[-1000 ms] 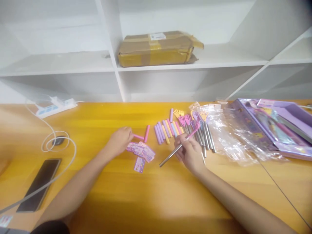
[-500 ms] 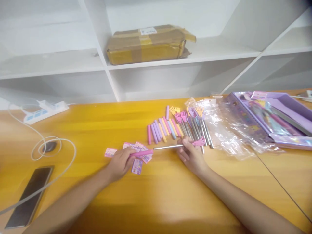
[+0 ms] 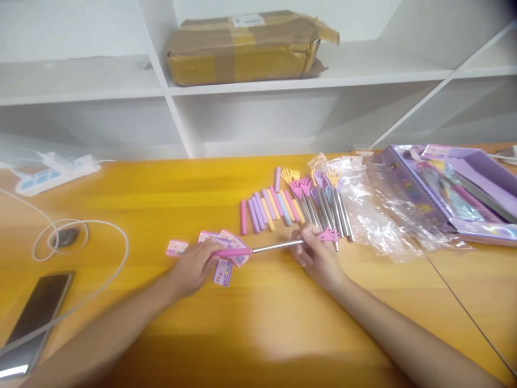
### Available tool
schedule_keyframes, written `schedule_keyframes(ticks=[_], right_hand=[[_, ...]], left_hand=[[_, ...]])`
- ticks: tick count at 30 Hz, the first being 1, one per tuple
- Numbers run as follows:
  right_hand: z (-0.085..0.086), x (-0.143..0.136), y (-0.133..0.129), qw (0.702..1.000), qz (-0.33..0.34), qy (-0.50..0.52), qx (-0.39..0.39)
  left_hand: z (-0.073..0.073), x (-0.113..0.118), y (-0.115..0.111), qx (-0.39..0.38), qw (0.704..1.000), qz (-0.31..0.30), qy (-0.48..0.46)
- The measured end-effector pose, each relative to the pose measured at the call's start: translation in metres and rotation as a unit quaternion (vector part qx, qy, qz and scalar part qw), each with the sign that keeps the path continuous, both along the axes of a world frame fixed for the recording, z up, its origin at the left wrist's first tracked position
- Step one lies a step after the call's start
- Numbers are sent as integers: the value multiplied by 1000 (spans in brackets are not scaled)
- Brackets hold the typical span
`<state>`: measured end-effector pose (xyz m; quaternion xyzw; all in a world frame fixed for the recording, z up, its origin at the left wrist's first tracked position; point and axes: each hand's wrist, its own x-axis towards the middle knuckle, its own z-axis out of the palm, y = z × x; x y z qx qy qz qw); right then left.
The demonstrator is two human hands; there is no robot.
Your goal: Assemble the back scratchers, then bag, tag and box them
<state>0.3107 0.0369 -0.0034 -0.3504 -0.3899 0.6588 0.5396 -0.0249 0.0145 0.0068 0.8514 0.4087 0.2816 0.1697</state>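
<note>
- In the head view, the person's left hand (image 3: pixel 194 268) curls its fingers round a pink grip (image 3: pixel 234 251), above the cards (image 3: pixel 222 274) on the table (image 3: pixel 258 334).
- The right hand (image 3: pixel 317 256) pinches a metal rod (image 3: pixel 278 246) near its pink claw (image 3: pixel 329 235).
- Rod and grip lie in line between the hands, the rod's tip meeting the grip's end; I can't tell how far in it sits.
- Just behind the hands are loose grips (image 3: pixel 267 215) in several colours and, beside them, a bunch of scratchers (image 3: pixel 323 207).
- To the right, clear bags (image 3: pixel 379 226) lie against a purple box (image 3: pixel 470 163).
- A phone (image 3: pixel 38 304) lies at far left.
</note>
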Motion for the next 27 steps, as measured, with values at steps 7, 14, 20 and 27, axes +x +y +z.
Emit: schedule_keyframes(ticks=[7,14,20,27], right_hand=[[2,-1,-2,1000,12,-13,21],[2,-2,-11,996,-4,-52,77],[4,-7,-18,998,-3,-33,44],[10,5,-7,997,41,-47,56]], left_hand=[[-3,-3,0,-5,1000,-4,-9],[-6,-4,-2,52,998,19,-7],[-4,-3,-2,72,997,3,8],[-4,-2,2,6,999,21,-28]])
